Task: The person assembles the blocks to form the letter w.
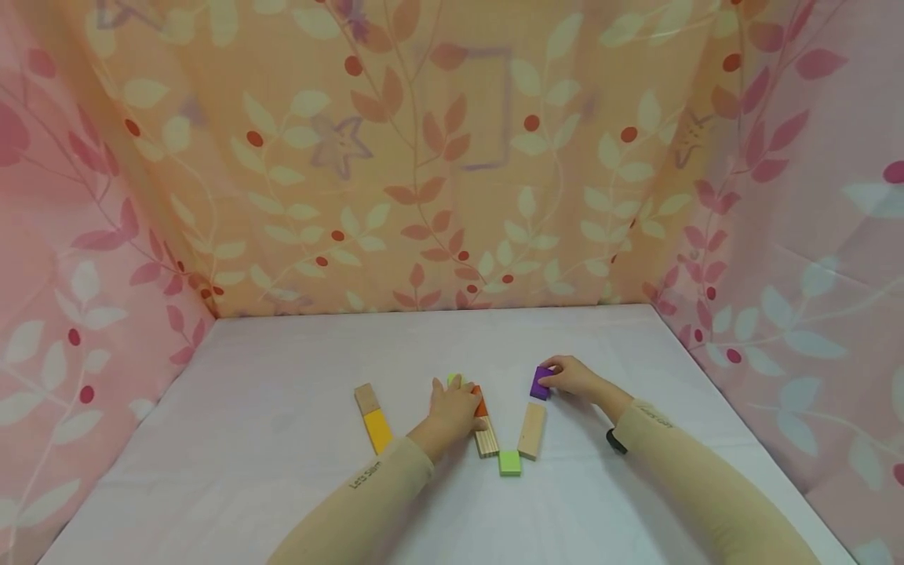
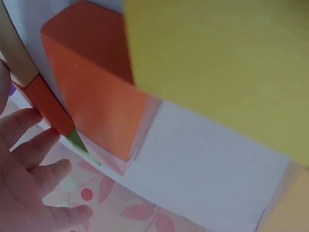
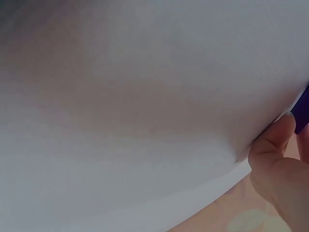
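Note:
In the head view my right hand (image 1: 574,378) pinches a purple block (image 1: 539,384) at the upper end of a plain wooden block (image 1: 533,431), with a small gap between them. The right wrist view shows thumb and fingers on the purple block (image 3: 302,113). My left hand (image 1: 449,417), fingers spread, touches the side of a red-orange block (image 2: 50,108). That block lies end to end with a striped wooden block (image 1: 486,438) and a green block (image 1: 455,378). Another green block (image 1: 509,463) sits between the lower ends of the two rows.
Farther left, a wooden block (image 1: 367,398) and a yellow block (image 1: 377,428) lie end to end, partly behind the left sleeve (image 1: 374,490). A larger orange block (image 2: 99,92) looms near the left wrist camera. Patterned curtains (image 1: 438,196) enclose the white table (image 1: 282,353).

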Motion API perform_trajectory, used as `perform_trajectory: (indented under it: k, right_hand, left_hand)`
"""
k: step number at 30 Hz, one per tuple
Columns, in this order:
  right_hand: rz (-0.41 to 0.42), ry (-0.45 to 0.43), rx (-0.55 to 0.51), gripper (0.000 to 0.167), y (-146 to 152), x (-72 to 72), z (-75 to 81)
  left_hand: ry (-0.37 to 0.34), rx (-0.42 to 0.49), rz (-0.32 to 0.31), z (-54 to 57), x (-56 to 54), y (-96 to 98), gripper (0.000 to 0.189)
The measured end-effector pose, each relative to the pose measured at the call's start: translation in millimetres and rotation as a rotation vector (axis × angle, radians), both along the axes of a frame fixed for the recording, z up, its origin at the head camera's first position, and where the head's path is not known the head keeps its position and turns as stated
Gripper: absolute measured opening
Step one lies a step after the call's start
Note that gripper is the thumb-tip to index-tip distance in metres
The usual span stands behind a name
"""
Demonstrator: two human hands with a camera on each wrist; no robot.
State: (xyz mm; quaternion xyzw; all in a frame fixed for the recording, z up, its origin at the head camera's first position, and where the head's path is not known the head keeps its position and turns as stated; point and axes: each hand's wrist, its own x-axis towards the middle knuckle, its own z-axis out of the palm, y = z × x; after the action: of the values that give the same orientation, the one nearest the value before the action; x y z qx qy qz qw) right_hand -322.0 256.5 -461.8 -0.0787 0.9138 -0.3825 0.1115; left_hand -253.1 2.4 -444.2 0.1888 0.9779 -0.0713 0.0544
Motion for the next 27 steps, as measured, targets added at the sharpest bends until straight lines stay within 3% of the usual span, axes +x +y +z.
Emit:
perform_trajectory:
  k: [27]
  right_hand:
    - [0.081,-0.072,-0.024,0.040,-3.2,3.3,-0.2]
  left_hand:
    - [0.016,0.105,-0.037,-3.0,-3.8,-8.5,0.064]
